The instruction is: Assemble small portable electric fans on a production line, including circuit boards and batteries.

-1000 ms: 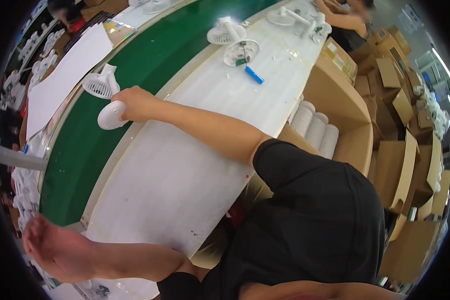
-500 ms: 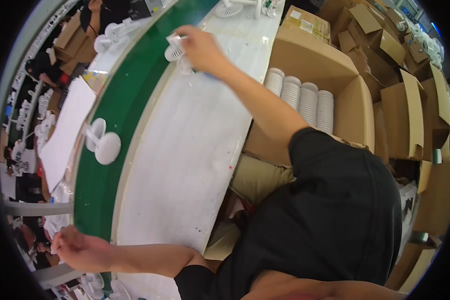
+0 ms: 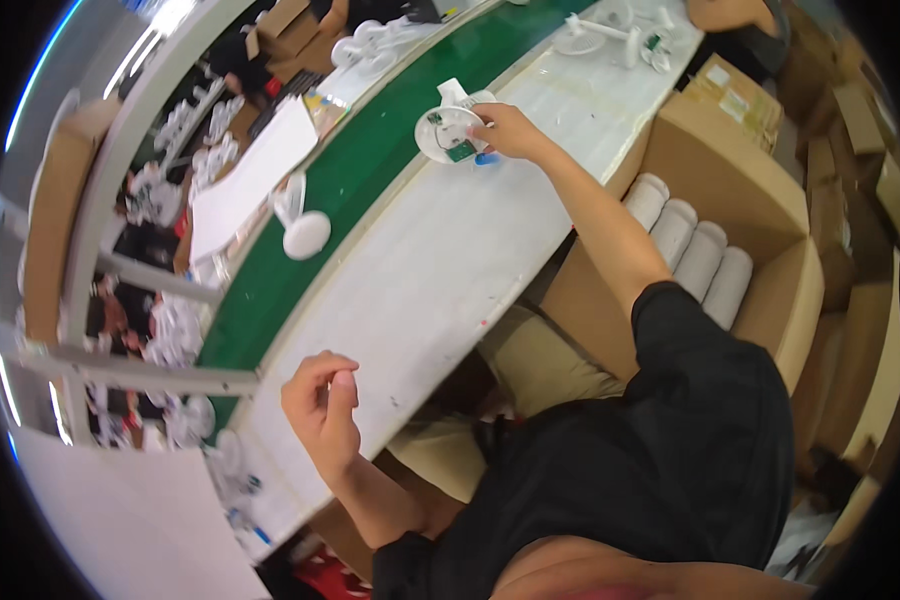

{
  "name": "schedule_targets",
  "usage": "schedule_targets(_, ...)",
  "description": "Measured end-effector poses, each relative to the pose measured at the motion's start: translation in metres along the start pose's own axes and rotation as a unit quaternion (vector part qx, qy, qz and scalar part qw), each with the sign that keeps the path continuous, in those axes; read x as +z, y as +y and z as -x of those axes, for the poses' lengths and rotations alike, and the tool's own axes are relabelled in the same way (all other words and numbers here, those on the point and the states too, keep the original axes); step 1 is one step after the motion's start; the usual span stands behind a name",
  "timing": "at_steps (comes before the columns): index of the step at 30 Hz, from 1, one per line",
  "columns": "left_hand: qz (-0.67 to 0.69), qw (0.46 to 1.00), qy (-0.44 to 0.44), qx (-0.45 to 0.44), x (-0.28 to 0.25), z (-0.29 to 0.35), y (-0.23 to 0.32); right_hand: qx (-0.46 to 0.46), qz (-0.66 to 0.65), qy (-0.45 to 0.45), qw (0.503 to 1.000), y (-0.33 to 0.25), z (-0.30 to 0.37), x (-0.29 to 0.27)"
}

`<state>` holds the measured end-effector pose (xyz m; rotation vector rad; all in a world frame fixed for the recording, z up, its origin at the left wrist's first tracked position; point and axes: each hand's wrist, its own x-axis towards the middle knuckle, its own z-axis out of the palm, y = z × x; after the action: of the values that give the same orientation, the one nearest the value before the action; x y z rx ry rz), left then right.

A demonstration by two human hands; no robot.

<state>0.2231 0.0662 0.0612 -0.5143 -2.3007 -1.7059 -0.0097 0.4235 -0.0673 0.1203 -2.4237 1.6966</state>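
My right hand (image 3: pixel 510 132) is closed on the edge of a small white fan (image 3: pixel 437 138) at the inner edge of the belt. The fan's round base is turned toward me, showing a green circuit board and thin wires inside. A small blue piece lies by my right fingertips. My left hand (image 3: pixel 322 405) hangs over the near part of the white tabletop (image 3: pixel 400 270), fingers curled and thumb against them. Whatever it holds, if anything, is hidden. Another white fan (image 3: pixel 305 230) rests on the green conveyor belt (image 3: pixel 370 180) between my hands.
To the right stands an open carton (image 3: pixel 770 210) with several stacks of white round parts (image 3: pixel 692 235). More white fans (image 3: pixel 625 35) sit at the table's far end, near another person (image 3: pixel 735 18). A metal frame (image 3: pixel 160 375) crosses at left, above a white sheet (image 3: pixel 130 510).
My left hand has come back from beyond the belt to over the tabletop. The fan in my right hand has turned, so its open base now shows. The whole view has shifted.
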Motion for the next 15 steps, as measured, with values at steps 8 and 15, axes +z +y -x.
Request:
schedule_targets(8, -0.029, 0.982, 0.186, -0.025, 0.063, 0.027, -0.027, 0.03, -0.33, -0.101, 0.938, -0.111, 0.15, 0.078)
schedule_targets(15, -0.066, 0.966, 0.249, 0.019, 0.049, 0.082, -0.029, 0.035, -0.428, -0.221, 0.876, -0.15, 0.264, 0.137)
